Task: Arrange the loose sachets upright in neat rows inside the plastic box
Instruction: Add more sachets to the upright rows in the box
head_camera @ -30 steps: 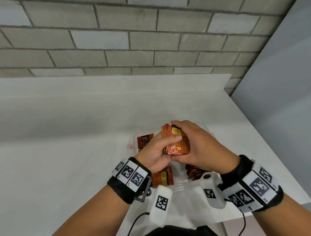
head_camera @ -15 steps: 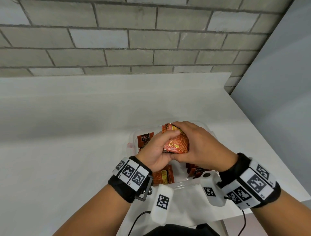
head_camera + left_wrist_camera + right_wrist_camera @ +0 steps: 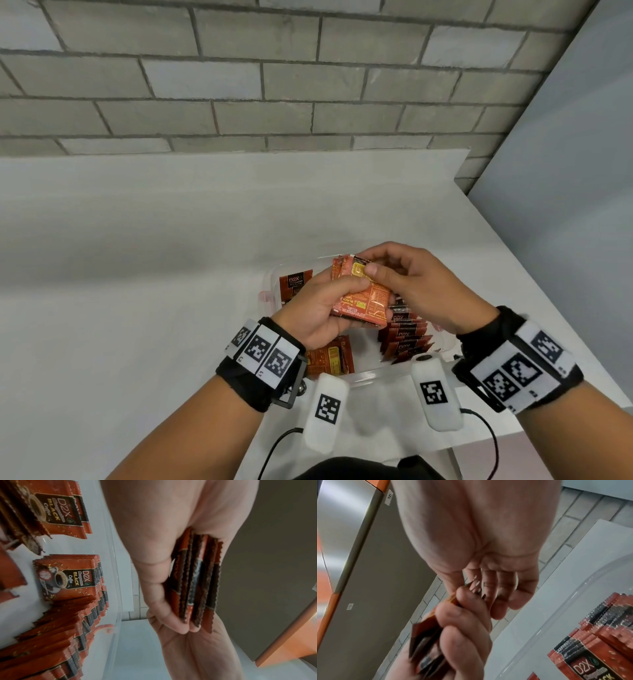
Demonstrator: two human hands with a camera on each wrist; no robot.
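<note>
Left hand curled round a small bundle of orange-red sachets, held above the box, thumb pressing on the front face. Right hand pinching the top corner of the front sachet between thumb and forefinger, other fingers loosely bent. From the left wrist view, several serrated edges visible side by side in the palm, not perfectly level with each other.

Inside the clear box on the white bench: one row of sachets already standing, leaning a little, along the right side; some more standing at the far left corner; a few lying near the front left, partly hidden under the left wrist. Bare floor of the box showing between these groups.

Judged about half done, perhaps a little more. Still left: squaring the bundle in the hands, setting it upright in a row, then picking up the flat ones near the front. No loose sachets seen on the bench outside the box. Exact count in the bundle not possible to tell.
</note>
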